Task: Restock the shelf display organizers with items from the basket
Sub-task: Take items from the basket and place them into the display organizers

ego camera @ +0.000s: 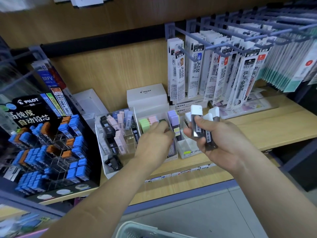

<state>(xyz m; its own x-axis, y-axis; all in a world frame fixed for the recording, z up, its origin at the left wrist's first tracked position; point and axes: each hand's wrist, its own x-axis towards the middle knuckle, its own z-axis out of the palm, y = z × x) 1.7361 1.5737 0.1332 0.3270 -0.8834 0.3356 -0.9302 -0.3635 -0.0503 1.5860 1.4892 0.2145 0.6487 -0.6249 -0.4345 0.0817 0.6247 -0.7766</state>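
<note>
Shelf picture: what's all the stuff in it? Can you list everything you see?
Pilot display: one, black, holding blue- and orange-capped cases, shelf's left.
Clear organizer: one, holding black, pink and pale blue cases, middle.
Pastel organizer: one, white, holding green, pink and purple cases, right of the clear one.
Divided box: one, white, further right.
Pilot box: one, white, behind the organizers.
Refill packs: many, mostly white, hanging on hooks, upper right.
Shelf: one, light wood.
Basket: one, pale, bottom edge.
White-capped cases: several, dark, in the right hand.
Left hand: reaches into the pastel organizer.
Right hand: grips those cases.
</note>
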